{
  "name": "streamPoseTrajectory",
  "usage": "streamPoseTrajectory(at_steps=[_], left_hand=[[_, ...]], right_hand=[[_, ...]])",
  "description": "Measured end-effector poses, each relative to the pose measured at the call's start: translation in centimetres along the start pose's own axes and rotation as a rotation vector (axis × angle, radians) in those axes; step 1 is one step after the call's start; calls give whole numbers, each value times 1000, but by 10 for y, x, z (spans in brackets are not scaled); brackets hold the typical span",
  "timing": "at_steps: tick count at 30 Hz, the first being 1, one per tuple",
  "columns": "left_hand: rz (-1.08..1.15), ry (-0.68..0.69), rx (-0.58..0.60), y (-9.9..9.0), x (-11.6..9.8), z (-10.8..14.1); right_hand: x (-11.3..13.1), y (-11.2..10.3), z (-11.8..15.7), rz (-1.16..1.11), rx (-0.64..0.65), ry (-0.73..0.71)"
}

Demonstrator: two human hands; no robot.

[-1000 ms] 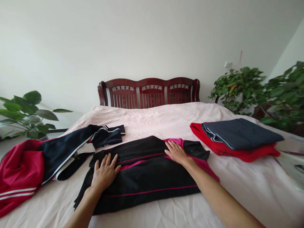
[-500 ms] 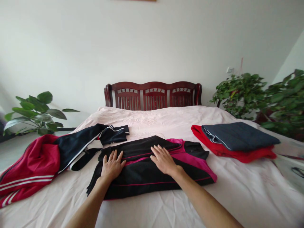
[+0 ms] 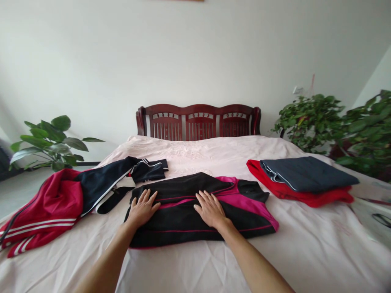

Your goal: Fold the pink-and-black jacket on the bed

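Note:
A black jacket with magenta panels and piping (image 3: 180, 224) lies sideways on the bed, folded into a long flat shape. Both palms rest on top of it. My left hand (image 3: 143, 208) is flat near its left end, fingers spread. Around the middle of the jacket, my right hand (image 3: 210, 208) also lies flat with its fingers apart. Neither hand grips the cloth. To the left, a red and navy track jacket with white stripes (image 3: 61, 197) is spread loosely, its navy end close to the black jacket.
On the right, a folded navy garment (image 3: 308, 174) is stacked on a folded red one (image 3: 320, 198). A pale pink sheet (image 3: 189, 154) covers the bed, with a dark wooden headboard (image 3: 200, 122) behind. Leafy plants stand at the left (image 3: 55, 140) and right (image 3: 311, 120).
The loose layers at the black jacket's left end no longer stick out towards the near left; that end looks shorter and neater. Both hands stay flat on it. The view has shifted slightly.

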State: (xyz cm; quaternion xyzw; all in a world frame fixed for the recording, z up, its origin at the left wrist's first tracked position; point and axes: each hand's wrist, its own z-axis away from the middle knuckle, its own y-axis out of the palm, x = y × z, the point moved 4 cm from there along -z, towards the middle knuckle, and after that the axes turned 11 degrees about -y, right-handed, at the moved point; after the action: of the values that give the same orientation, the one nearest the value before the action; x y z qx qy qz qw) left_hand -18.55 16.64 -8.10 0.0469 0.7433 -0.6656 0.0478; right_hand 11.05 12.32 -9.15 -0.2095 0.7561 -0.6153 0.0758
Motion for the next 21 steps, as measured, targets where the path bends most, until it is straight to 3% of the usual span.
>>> streamPoseTrajectory(at_steps=[6,21], left_hand=[[63,104,36,-2,22,6],[319,76,-30,10,47,0]], right_hand=[[-2,2,0,-13,-10,4],[-1,0,1,-28,-20,22]])
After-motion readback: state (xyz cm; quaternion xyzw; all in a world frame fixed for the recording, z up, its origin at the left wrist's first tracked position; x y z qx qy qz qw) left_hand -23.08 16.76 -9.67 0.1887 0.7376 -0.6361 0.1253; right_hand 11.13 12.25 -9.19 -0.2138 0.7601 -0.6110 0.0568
